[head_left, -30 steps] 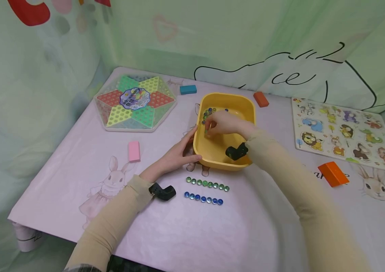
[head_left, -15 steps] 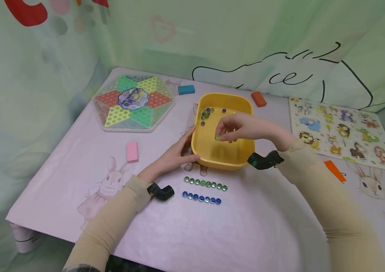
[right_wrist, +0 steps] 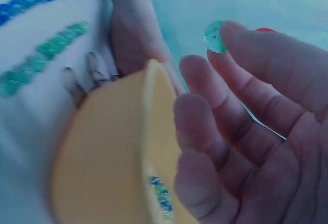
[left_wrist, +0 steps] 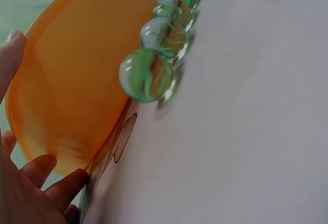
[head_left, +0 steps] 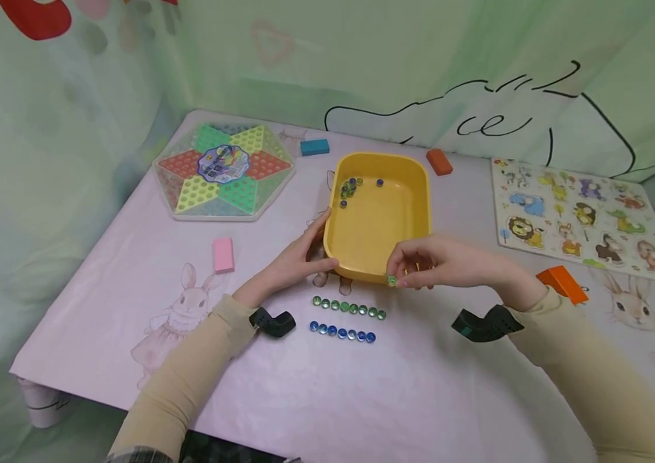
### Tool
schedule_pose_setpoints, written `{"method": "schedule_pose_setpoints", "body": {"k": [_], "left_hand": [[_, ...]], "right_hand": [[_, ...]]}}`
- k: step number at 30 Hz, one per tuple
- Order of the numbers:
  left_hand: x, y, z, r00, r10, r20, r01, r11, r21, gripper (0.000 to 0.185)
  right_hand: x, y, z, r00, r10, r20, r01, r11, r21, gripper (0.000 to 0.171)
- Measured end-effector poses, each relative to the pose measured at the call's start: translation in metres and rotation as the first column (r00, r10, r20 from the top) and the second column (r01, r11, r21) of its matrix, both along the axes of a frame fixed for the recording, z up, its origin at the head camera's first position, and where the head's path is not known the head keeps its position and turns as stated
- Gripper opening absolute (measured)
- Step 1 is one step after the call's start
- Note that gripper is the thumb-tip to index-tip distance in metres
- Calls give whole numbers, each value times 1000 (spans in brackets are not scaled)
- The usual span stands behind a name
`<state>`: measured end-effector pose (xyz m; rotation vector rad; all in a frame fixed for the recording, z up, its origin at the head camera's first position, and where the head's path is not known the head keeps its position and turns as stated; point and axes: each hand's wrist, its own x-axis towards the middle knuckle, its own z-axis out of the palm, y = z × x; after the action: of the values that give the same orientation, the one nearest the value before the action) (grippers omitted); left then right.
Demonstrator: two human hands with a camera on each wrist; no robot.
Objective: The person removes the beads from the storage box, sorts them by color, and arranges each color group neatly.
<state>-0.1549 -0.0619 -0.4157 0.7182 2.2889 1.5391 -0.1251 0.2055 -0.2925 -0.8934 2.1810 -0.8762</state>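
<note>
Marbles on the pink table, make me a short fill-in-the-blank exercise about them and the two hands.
1. The right hand pinches a ____ marble near the tub's front rim.
2. The left hand rests against the ____ tub.
3. Two rows lie in front of the tub: the green row is nearer to it, and the ____ row is nearer the person.
4. The hexagonal game board lies to the ____ of the tub.

Missing words: green; yellow; blue; left
</note>
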Motion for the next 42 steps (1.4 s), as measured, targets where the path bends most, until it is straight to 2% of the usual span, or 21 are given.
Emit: {"method": "schedule_pose_setpoints", "body": {"k": [5, 10, 13, 17, 20, 22, 29, 42], "left_hand": [[0, 0, 1, 1000, -2, 10, 2, 1000, 6, 88], [1, 0, 3, 1000, -1, 25, 1, 1000, -10, 88], [6, 0, 16, 999, -9, 42, 9, 1000, -6, 87], [14, 0, 34, 998, -17, 53, 17, 1000, -8, 86], [15, 1, 36, 998, -12, 55, 13, 1000, -15, 86], [13, 1, 32, 998, -9, 58, 10, 1000, -13, 86], [0, 1, 2, 999, 5, 42, -5, 1000, -8, 88], [1, 1, 1, 999, 4, 31, -4, 1000, 0, 88]], "right_hand": [[19, 10, -17, 1000, 17, -12, -17, 999, -40, 9], [34, 18, -37, 1000, -26, 11, 26, 1000, -17, 7], [38, 21, -51, 996, -82, 31, 82, 997, 5, 8], [41, 21, -67, 988, -153, -5, 154, 988, 17, 9], [41, 19, -76, 980, -191, -51, 193, 981, 25, 10], [41, 18, -80, 976, -204, -71, 206, 978, 24, 10], [43, 12, -84, 966, -238, -101, 242, 970, 25, 12], [44, 10, -83, 960, -266, -91, 270, 962, 45, 16]]}}
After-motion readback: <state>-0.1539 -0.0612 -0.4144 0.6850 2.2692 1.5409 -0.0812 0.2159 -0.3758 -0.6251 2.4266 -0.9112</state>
